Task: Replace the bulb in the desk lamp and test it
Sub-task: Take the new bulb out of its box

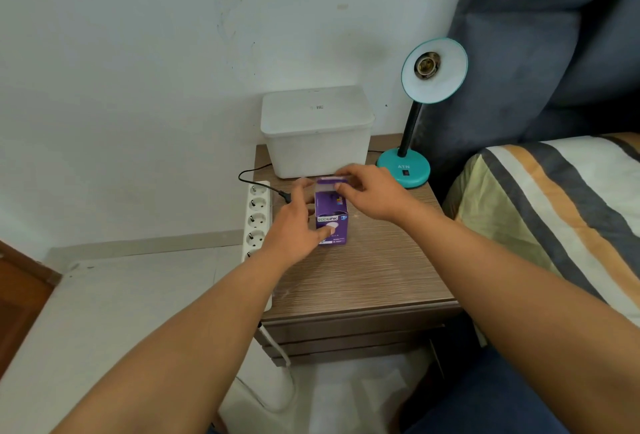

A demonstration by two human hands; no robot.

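Note:
A purple bulb box (331, 214) stands upright on the wooden nightstand (363, 281). My left hand (299, 226) grips the box's left side, thumb on its front. At the top of the box, the fingers of my right hand (372, 193) pinch the white top flap. The teal desk lamp (420, 115) stands at the back right of the nightstand. Its shade faces me and the socket (427, 66) inside has no bulb. The lamp's black plug (284, 195) lies loose beside the power strip. No bulb is in view.
A white lidded plastic bin (317, 129) sits at the back of the nightstand. A white power strip (258, 222) lies along its left edge, with its cable hanging down the front. A bed with a striped cover (554, 212) and a blue headboard is to the right.

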